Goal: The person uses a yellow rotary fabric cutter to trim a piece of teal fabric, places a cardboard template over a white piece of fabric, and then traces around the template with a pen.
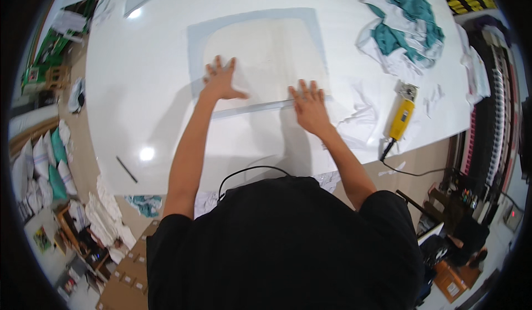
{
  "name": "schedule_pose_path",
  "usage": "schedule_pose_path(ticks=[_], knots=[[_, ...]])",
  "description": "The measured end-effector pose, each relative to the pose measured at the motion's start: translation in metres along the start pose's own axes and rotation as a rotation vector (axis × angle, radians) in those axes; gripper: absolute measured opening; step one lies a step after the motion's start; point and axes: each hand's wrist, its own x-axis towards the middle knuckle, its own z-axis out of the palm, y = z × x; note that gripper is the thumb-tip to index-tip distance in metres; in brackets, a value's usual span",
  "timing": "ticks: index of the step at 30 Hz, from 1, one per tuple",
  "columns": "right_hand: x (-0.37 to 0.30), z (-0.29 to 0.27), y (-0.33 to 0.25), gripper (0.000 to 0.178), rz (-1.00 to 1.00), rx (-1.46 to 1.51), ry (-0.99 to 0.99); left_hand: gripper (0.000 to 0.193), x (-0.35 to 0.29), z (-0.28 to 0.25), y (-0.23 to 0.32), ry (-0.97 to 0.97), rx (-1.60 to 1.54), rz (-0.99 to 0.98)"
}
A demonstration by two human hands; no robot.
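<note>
A cream panel with a rounded far edge (260,49) lies flat on a light blue sheet of fabric (197,46) on the white table. My left hand (221,81) rests over the panel's left part, fingers spread and thumb stretched to the right. At the near right corner my right hand (309,105) lies with its fingers apart, fingertips on the panel's near edge. A blue-grey strip (249,109) runs along that near edge between my hands. Neither hand grips anything.
A yellow corded electric cutter (402,118) lies at the right, its black cable trailing off the table. Teal and white cloth (407,27) is heaped at the far right, with white scraps (357,116) nearer. A thin black stick (127,169) lies near the left front edge of the table (119,116).
</note>
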Motion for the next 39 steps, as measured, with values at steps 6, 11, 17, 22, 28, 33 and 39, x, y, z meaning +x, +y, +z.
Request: schedule_pose_path(ticks=[6,11,17,22,28,33,39], knots=[[0.0,-0.006,-0.005,0.059,0.032,0.009,-0.047,0.151,-0.012,0.016,0.004,0.092,0.039,-0.008],[0.0,-0.007,-0.005,0.059,0.036,0.008,-0.053,0.145,-0.016,0.022,0.019,0.066,0.002,-0.099],[0.003,-0.012,-0.007,0.06,0.047,0.035,-0.073,0.138,-0.01,0.022,0.032,-0.009,-0.015,-0.179],[0.001,-0.011,-0.004,0.06,0.038,0.033,-0.061,0.141,-0.009,0.018,0.05,-0.068,-0.045,-0.282],[0.004,-0.017,-0.007,0.058,0.03,0.036,-0.094,0.141,-0.005,0.026,0.051,-0.054,-0.103,-0.339],[0.004,-0.013,-0.008,0.059,0.032,-0.009,-0.142,0.135,-0.01,0.022,0.052,-0.014,-0.301,-0.371],[0.004,-0.011,-0.002,0.057,-0.015,-0.034,-0.176,0.155,-0.01,0.028,0.053,0.019,-0.338,-0.403]])
